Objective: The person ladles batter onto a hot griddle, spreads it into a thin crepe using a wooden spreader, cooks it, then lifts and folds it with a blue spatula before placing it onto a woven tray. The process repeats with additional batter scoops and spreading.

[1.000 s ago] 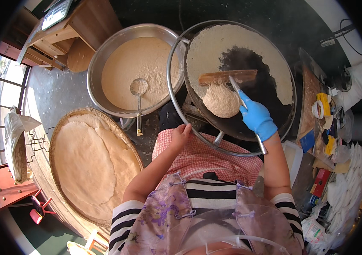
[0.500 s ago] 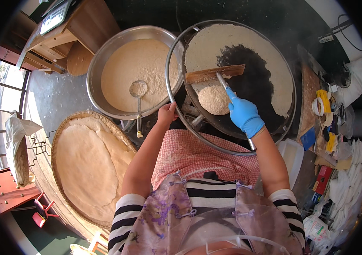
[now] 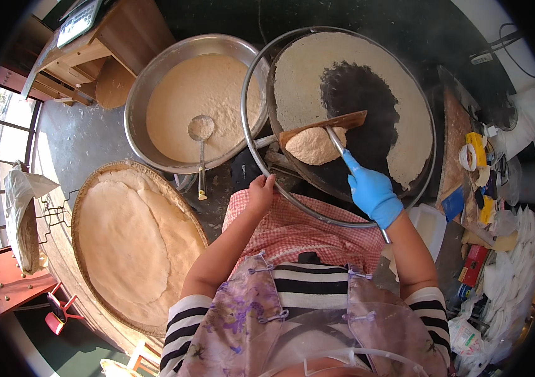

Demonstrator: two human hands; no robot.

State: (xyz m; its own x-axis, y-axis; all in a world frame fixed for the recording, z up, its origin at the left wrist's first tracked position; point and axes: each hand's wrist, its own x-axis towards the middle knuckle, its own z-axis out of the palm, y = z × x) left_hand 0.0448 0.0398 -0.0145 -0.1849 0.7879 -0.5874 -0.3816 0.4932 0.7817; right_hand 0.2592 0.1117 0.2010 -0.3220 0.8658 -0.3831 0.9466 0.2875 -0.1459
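Note:
My right hand (image 3: 377, 196), in a blue glove, grips the metal handle of a wooden-bladed spreader (image 3: 324, 127), index finger stretched along it. The blade stands against a lump of wet batter (image 3: 316, 146) on the round black griddle (image 3: 365, 103). A thin layer of batter (image 3: 308, 69) lies around the griddle's far, left and right sides, with dark surface bare in the middle. A tubular metal ring (image 3: 248, 122) surrounds the griddle. At its near-left side my bare left hand (image 3: 260, 193) has its fingers curled, fingertips at the ring.
Left of the griddle is a wide metal basin (image 3: 133, 129) of batter holding a ladle (image 3: 201, 147). Nearer me, a woven tray (image 3: 77, 245) carries large thin pancakes (image 3: 126, 242). A white container (image 3: 430, 229) stands at right, beside cluttered tools and plastic bags (image 3: 512, 264).
The spreader and batter lump have shifted slightly toward me and right. My left hand has slid nearer me along the ring. The griddle's batter edge and a ring spoke have turned clockwise.

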